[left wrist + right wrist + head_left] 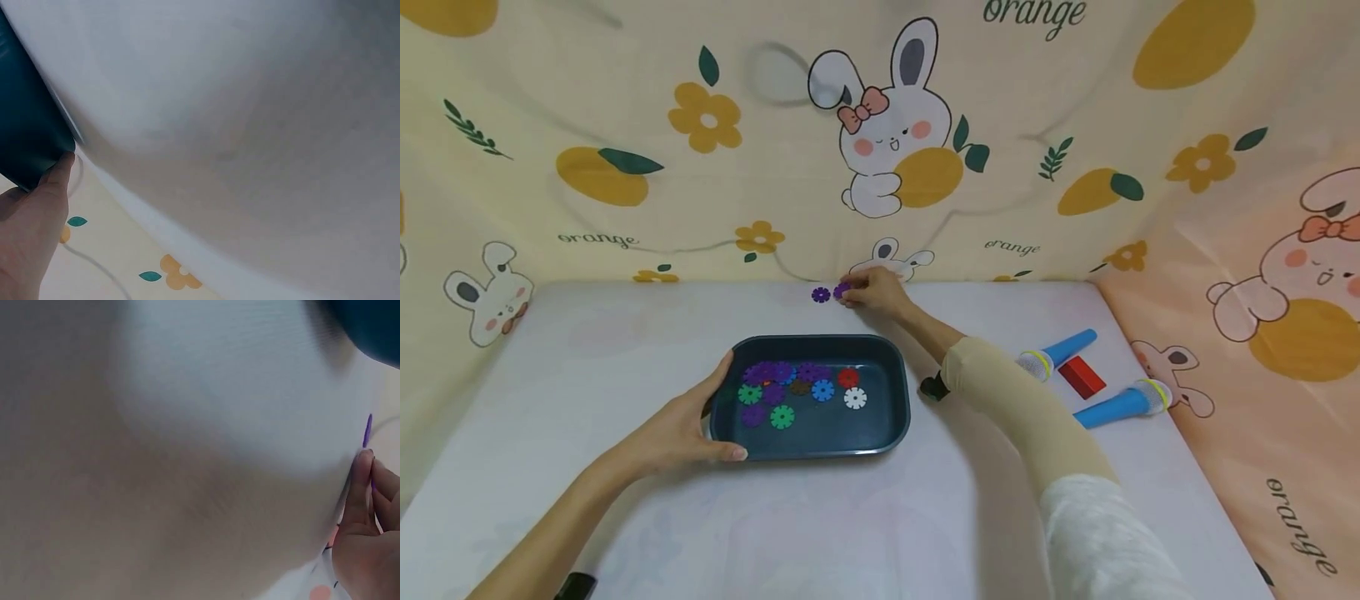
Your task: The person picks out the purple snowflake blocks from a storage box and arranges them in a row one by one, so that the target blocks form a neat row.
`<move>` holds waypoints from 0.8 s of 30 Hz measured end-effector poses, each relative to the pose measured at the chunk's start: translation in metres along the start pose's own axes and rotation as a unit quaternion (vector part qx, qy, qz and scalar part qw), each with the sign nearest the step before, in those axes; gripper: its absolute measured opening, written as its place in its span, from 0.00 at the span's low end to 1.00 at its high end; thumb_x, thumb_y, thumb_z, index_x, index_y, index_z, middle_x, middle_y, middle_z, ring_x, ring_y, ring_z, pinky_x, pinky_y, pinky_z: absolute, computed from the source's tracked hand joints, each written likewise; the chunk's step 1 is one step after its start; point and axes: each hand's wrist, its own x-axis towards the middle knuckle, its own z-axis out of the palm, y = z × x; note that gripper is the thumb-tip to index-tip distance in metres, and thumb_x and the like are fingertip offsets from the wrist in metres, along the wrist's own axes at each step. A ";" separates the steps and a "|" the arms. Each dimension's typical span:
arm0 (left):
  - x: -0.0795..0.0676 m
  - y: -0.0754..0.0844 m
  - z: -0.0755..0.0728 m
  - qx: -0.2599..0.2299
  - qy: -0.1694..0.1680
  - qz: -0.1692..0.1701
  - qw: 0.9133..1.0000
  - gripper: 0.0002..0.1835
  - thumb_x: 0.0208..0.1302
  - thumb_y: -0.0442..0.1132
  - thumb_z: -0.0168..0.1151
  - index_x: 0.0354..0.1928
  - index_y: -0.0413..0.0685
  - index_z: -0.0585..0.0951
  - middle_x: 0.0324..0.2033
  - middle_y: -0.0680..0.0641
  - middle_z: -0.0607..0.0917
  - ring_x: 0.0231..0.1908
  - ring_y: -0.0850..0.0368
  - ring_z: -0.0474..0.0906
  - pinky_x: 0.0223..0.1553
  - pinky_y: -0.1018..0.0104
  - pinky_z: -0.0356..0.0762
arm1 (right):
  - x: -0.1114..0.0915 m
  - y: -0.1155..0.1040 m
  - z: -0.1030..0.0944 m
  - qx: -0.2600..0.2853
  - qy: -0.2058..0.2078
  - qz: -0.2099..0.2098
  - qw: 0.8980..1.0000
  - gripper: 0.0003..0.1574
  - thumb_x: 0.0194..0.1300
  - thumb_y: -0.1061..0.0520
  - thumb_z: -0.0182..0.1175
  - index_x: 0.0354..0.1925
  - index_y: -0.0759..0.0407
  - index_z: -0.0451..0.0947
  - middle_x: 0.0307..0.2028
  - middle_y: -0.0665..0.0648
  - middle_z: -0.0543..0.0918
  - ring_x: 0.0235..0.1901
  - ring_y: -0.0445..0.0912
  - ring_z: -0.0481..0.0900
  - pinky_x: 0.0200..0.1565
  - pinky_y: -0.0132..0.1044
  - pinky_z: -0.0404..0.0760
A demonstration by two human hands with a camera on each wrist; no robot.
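At the far edge of the white table, my right hand (880, 292) pinches a purple notched disc (840, 291) between thumb and fingers. Just left of it lies a second purple disc (821, 295). My left hand (688, 421) grips the left end of a dark blue-green tray (820, 455), its thumb at the near corner. Inside the tray several notched discs are gathered mostly on the left, among them a green disc (782, 417), a white disc (855, 398) and a red disc (847, 378). In the right wrist view, fingertips (362, 462) meet near a thin purple edge.
Two blue toy microphones, one farther (1075, 346) and one nearer (1116, 406), lie on the right with a red block (1082, 377) between them. A patterned cloth (700, 192) rises behind the table. My right forearm passes over the table right of the tray.
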 end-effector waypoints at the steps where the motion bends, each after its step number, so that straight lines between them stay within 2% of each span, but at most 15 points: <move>1: -0.001 0.000 0.001 -0.001 0.000 0.000 1.000 0.72 0.46 0.53 0.81 0.79 0.49 0.35 0.75 0.31 0.47 0.71 0.27 0.50 0.65 0.32 0.56 | 0.001 0.001 0.002 0.008 -0.004 0.004 1.000 0.19 0.66 0.57 0.67 0.54 0.60 0.84 0.39 0.57 0.86 0.36 0.45 0.82 0.40 0.30 0.77; 3: -0.002 0.000 0.002 -0.002 0.001 0.000 1.000 0.72 0.46 0.53 0.81 0.79 0.50 0.35 0.75 0.31 0.47 0.71 0.27 0.49 0.65 0.31 0.55 | 0.002 0.002 0.006 0.024 -0.011 0.012 1.000 0.19 0.66 0.57 0.67 0.54 0.61 0.84 0.34 0.57 0.85 0.31 0.44 0.83 0.36 0.27 0.78; 6: -0.001 0.000 0.002 -0.002 0.002 0.004 1.000 0.72 0.46 0.52 0.81 0.79 0.51 0.35 0.75 0.31 0.48 0.71 0.27 0.50 0.65 0.31 0.56 | 0.002 0.001 0.007 0.045 -0.016 0.024 0.999 0.19 0.66 0.58 0.66 0.55 0.62 0.84 0.31 0.57 0.86 0.27 0.44 0.84 0.33 0.29 0.81; 10: 0.001 -0.001 0.000 0.007 0.003 0.004 1.000 0.72 0.46 0.52 0.81 0.79 0.52 0.35 0.75 0.31 0.48 0.71 0.28 0.50 0.65 0.32 0.56 | 0.002 0.000 0.005 0.041 -0.011 0.027 0.999 0.18 0.66 0.59 0.66 0.53 0.62 0.84 0.29 0.57 0.87 0.25 0.43 0.83 0.31 0.29 0.81; 20: 0.002 -0.001 0.001 0.006 -0.003 -0.001 1.000 0.72 0.46 0.54 0.81 0.79 0.53 0.34 0.75 0.31 0.47 0.71 0.27 0.51 0.65 0.33 0.57 | -0.005 -0.001 -0.002 0.052 -0.007 0.026 0.998 0.20 0.67 0.59 0.65 0.57 0.62 0.82 0.30 0.58 0.87 0.26 0.45 0.83 0.31 0.29 0.80; 24: 0.003 0.001 -0.002 0.010 -0.007 0.000 1.000 0.72 0.48 0.54 0.80 0.79 0.51 0.33 0.75 0.30 0.48 0.70 0.28 0.55 0.65 0.35 0.60 | -0.011 -0.010 -0.008 0.084 -0.008 0.021 0.996 0.19 0.69 0.58 0.63 0.56 0.62 0.82 0.33 0.60 0.86 0.29 0.47 0.82 0.36 0.31 0.82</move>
